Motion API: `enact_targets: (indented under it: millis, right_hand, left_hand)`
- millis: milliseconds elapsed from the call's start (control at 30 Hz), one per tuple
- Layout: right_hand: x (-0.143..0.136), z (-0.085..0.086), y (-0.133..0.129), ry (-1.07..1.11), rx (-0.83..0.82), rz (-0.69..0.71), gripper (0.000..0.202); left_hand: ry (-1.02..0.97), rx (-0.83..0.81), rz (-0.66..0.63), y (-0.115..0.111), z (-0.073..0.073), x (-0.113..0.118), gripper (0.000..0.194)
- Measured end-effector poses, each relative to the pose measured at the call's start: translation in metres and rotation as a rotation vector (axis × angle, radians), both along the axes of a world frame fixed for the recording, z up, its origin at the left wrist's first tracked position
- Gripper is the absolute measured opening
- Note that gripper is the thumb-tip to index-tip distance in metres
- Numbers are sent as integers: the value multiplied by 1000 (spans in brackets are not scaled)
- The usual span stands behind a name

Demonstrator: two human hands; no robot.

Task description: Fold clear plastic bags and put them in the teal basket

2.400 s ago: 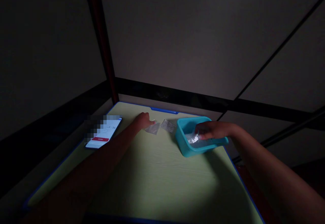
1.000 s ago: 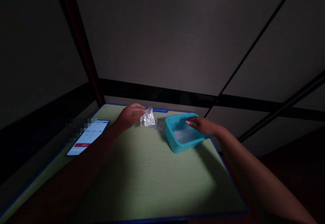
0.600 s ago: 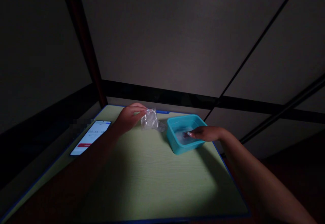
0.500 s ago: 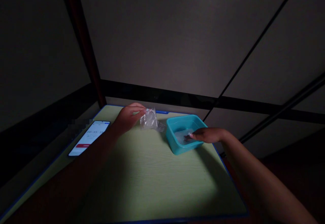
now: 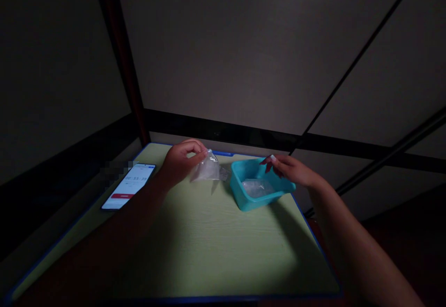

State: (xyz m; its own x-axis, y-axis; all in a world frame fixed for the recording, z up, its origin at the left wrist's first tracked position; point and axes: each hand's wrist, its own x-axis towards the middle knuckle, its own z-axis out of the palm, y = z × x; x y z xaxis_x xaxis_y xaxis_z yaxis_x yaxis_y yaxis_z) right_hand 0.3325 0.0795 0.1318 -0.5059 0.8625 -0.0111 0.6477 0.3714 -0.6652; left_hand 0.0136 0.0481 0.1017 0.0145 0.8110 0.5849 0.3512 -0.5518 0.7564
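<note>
Nearest my distant viewpoint, the pale, blue-edged table (image 5: 223,246) extends beneath both forearms. At left, partly covered by the left forearm, I see a lit phone (image 5: 128,184) lying flat. At right stands a turquoise tub (image 5: 240,196), with clear plastic (image 5: 258,188) at its bottom. The right hand (image 5: 289,166) is over the tub's far right part, thumb and fingers apart; whether it touches the rim, I cannot tell. Left of the tub, the left hand (image 5: 183,160) pinches a clear bag (image 5: 208,169) by its top edge. A second bag (image 5: 224,174) lies between this bag and the tub. Behind, a dark band (image 5: 223,130) crosses the wall (image 5: 223,65)
</note>
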Motion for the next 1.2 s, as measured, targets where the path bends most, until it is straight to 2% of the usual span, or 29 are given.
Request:
enact_targets:
  millis: [67, 133, 233, 333, 433, 500, 567, 700, 767, 833, 1033, 1200]
  right_hand:
    - [-11, 6, -15, 74, 99, -2, 57]
    - [-30, 11, -35, 189, 156, 63, 45]
    - [-65, 10, -65, 403, 203, 147, 33]
    - [-101, -2, -83, 598, 145, 196, 33]
    - [-131, -17, -87, 767, 29, 177, 27]
    - [-145, -26, -85, 838, -66, 173, 30]
    - [-155, -35, -82, 888, -115, 166, 33]
    - [-163, -55, -77, 909, -150, 111, 37]
    - [-161, -63, -75, 861, -179, 106, 38]
    - [-155, -68, -71, 777, -223, 141, 39]
    - [-133, -65, -63, 587, -322, 240, 39]
    - [-128, -61, -62, 732, -195, 152, 35]
  left_hand:
    - [-56, -42, -32, -8, 3, 5, 27]
    - [-120, -88, -61, -17, 5, 11, 28]
    - [-190, -161, -111, -34, 10, 21, 28]
    - [-229, -198, -176, -51, 15, 28, 26]
    - [-242, -178, -194, -65, 18, 26, 26]
    - [-258, -202, -204, -72, 13, 19, 27]
    - [-276, -290, -246, -75, 3, 7, 29]
    - [-285, -574, -469, -73, -32, -20, 33]
    - [-332, -592, -498, -69, -48, -29, 34]
    - [-398, -599, -528, -66, -57, -35, 37]
    - [-510, -532, -519, -65, -57, -39, 35]
    - [-498, -586, -546, -65, -60, -48, 32]
